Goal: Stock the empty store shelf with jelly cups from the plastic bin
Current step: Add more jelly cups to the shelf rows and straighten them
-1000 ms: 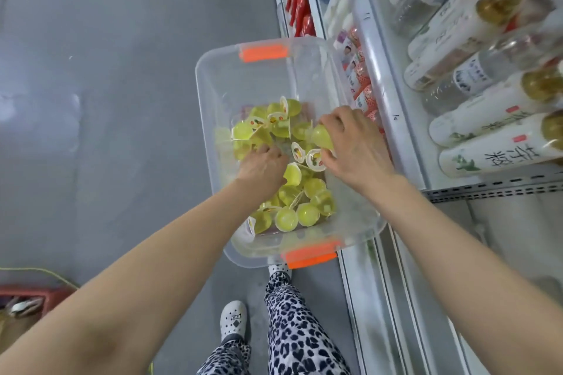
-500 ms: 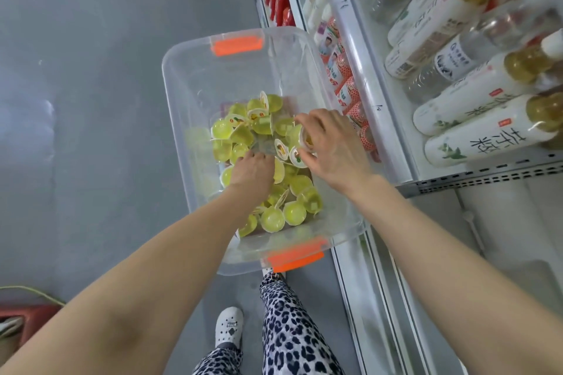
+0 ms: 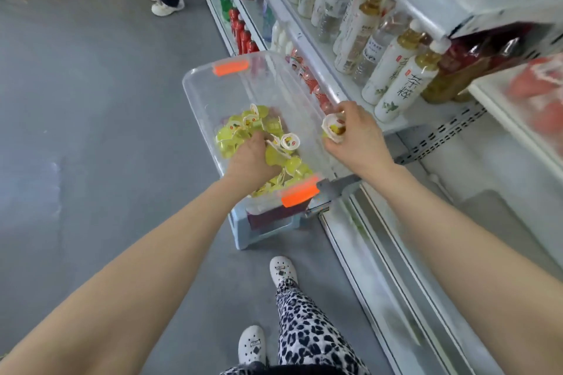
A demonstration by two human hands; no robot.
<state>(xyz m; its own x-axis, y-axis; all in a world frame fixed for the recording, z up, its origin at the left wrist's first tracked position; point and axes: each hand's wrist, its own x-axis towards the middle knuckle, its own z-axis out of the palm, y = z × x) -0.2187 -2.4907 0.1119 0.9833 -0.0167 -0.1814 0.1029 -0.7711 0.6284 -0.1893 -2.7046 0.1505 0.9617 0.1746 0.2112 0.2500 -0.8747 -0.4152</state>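
right hand (image 3: 359,138) pinches a couple of jelly cups (image 3: 333,128) at the plastic bin (image 3: 195,94) rim. left hand (image 3: 251,158) is fingers-down in the cup pile (image 3: 234,134) left of that grip, can't tell if holding any.

Taken from a single wide-angle camera worn on the head. Looks forward and steeply down along a store aisle. Sits close to the body, with both bare forearms entering from the bottom corners, at 7 and 5 o'clock. Takes in leopard-print trousers (image 3: 307,341) and white clogs (image 3: 283,272) straight below, at 6 o'clock. Frames the plastic bin (image 3: 201,100) from above at arm's length, around centre, with the jelly cups (image 3: 231,134) inside. Places the left grip (image 3: 251,158) at centre and the right grip (image 3: 358,137) toward 3 o'clock of it. Catches the store shelves (image 3: 441,137) from 5 up to 12 o'clock, bowed by the lens. Fills 8 to 11 o'clock with grey floor (image 3: 91,100).
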